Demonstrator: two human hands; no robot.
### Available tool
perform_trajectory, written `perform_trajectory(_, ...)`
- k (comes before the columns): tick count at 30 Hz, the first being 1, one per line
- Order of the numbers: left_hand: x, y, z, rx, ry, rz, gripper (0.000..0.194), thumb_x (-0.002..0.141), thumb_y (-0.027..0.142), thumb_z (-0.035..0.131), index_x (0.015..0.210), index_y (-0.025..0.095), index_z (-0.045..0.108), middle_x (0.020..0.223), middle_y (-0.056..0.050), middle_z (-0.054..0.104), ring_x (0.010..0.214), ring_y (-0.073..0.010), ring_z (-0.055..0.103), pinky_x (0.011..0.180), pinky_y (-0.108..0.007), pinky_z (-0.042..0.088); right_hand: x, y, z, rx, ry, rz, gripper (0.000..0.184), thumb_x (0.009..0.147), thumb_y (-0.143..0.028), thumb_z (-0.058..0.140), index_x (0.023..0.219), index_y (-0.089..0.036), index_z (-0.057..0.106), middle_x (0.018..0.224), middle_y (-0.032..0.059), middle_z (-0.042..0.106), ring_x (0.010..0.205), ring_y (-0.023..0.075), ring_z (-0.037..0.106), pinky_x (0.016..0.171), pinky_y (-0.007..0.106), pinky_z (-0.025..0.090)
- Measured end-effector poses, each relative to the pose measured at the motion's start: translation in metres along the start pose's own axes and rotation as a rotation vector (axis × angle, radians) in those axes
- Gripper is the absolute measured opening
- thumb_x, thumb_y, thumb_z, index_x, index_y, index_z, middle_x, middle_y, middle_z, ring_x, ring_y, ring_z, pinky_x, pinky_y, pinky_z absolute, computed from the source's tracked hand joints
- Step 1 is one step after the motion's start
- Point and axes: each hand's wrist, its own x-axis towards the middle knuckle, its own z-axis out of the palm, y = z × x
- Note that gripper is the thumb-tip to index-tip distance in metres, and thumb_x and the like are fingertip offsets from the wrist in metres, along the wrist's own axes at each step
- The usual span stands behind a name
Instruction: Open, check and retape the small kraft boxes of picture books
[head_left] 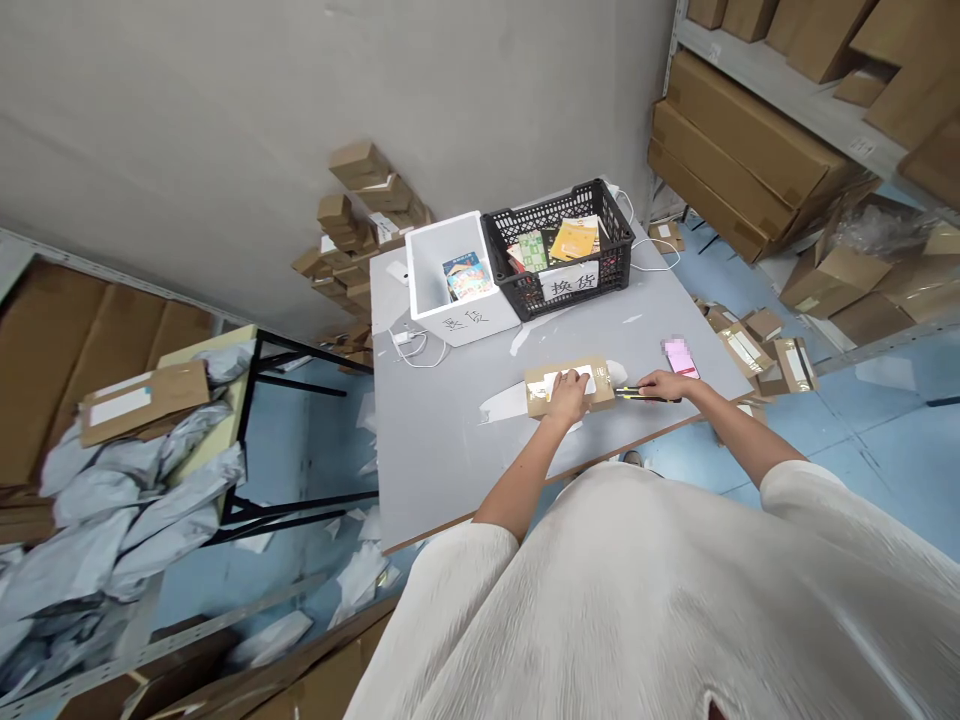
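A small taped cardboard box (pixel 536 398) with a white label lies on the grey table near its front edge. My left hand (pixel 570 395) rests on top, its fingers bent and pressed on the label, holding the box down. In my right hand (pixel 664 386) is a slim black and yellow utility knife (pixel 628 393), fingers closed around it. Its tip points left and meets the right end of the box, as far as I can see. Just beyond the right hand lies a phone with a pink screen (pixel 681 358).
At the table's (pixel 442 440) back stand a white foam box (pixel 465 325) and a black plastic crate (pixel 517 290), both holding booklets. White cables lie around them. Cardboard boxes (pixel 750 350) are on the floor at right. A side table at left carries grey mailing bags (pixel 150 500).
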Motion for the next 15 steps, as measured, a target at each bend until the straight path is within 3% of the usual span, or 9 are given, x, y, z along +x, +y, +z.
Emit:
perform_trajectory(5, -0.006, -0.001, -0.005, -0.072, 0.026, -0.002, 0.081, 0.092, 0.037, 0.08, 0.163, 0.027, 0.042, 0.156, -0.016, 0.052, 0.14, -0.0352, 0.059, 0.121, -0.047, 0.042, -0.008, 0.003, 0.007, 0.161, 0.183, 0.105, 0.037, 0.097, -0.058, 0.069, 0.096, -0.021, 0.068, 0.09, 0.0064, 0.08, 0.072, 0.0171, 0.072, 0.058, 0.023, 0.05)
perform_trajectory(8, -0.002, -0.001, -0.01, -0.104, 0.098, -0.045, 0.067, 0.104, 0.033, 0.06, 0.167, 0.026, 0.038, 0.162, -0.017, 0.05, 0.142, -0.035, 0.058, 0.118, -0.048, 0.043, -0.012, 0.0, 0.007, 0.207, 0.253, 0.116, 0.036, 0.102, -0.058, 0.064, 0.108, -0.023, 0.065, 0.096, 0.007, 0.081, 0.075, 0.0185, 0.074, 0.063, 0.025, 0.053)
perform_trajectory(11, 0.005, -0.001, -0.014, -0.092, 0.135, -0.076, 0.058, 0.105, 0.021, 0.05, 0.163, 0.028, 0.045, 0.16, -0.016, 0.054, 0.143, -0.0343, 0.057, 0.117, -0.049, 0.044, -0.013, -0.006, 0.01, 0.113, 0.332, 0.086, 0.037, 0.108, -0.058, 0.056, 0.116, -0.023, 0.066, 0.094, 0.0056, 0.081, 0.078, 0.0192, 0.074, 0.071, 0.028, 0.056)
perform_trajectory(15, 0.014, 0.001, -0.013, -0.046, 0.175, -0.06, 0.067, 0.098, 0.015, 0.056, 0.162, 0.03, 0.044, 0.165, -0.016, 0.052, 0.158, -0.0344, 0.041, 0.126, -0.055, 0.034, -0.013, -0.013, 0.019, -0.148, 0.396, -0.04, 0.036, 0.112, -0.047, 0.05, 0.129, -0.025, 0.072, 0.111, 0.0087, 0.081, 0.1, 0.0242, 0.075, 0.091, 0.034, 0.057)
